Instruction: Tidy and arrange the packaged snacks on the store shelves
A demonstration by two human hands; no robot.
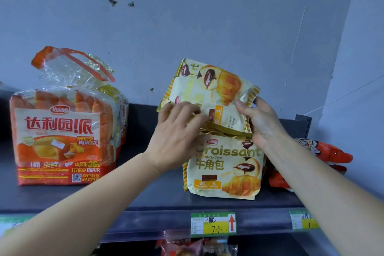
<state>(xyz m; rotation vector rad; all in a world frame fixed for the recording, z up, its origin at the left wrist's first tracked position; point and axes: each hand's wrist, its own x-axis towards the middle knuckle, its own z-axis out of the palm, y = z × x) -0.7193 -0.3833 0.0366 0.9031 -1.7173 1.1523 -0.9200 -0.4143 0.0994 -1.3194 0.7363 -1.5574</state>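
While one croissant bag (224, 170) stands at the shelf (145, 199) front, my left hand (176, 133) and right hand (262, 124) grip a second bag (218, 89) by its edges, tilted just above and behind, likely to seat it in line.

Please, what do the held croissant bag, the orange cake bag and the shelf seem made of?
The held croissant bag: probably matte printed plastic film with gold edges; it creases under the left hand and right hand. The orange cake bag: clear glossy plastic; the cakes show through and it glints. The shelf: likely dark painted metal with soft sheen.
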